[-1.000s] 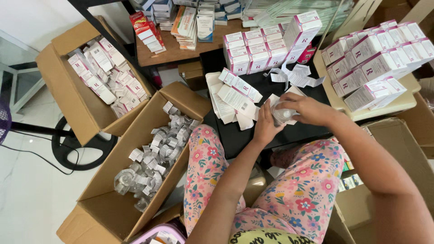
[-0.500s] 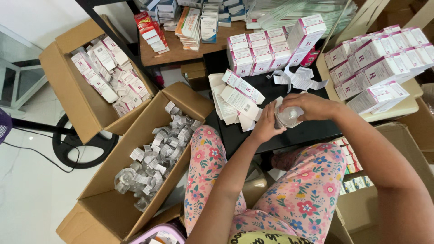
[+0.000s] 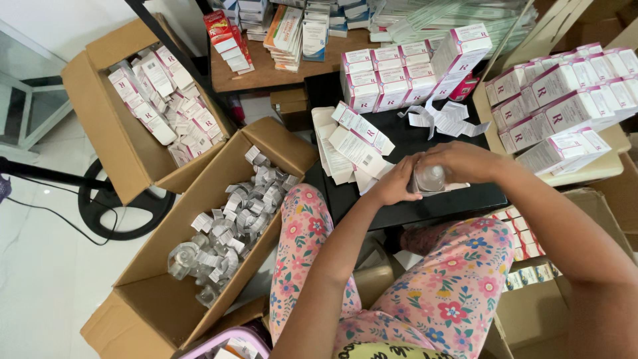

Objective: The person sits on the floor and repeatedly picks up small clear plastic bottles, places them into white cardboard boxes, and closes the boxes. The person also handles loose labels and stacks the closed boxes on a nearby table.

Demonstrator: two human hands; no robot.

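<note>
My left hand and my right hand both grip a small clear bottle with a white paper wrapped around it, held just above the black table. Flat white-and-pink cartons lie in a loose pile right beside my left hand. Folded paper leaflets sit behind my right hand. Beyond them stand closed pink-and-white boxes in rows.
A cardboard box at my left knee holds several clear bottles wrapped in leaflets. Another cardboard box farther left holds flat cartons. Stacked filled boxes rest on a tray at right. A fan base stands on the floor.
Both hands have shifted slightly right and lower with the bottle; the left hand has closed in against it. The view has tilted a little.
</note>
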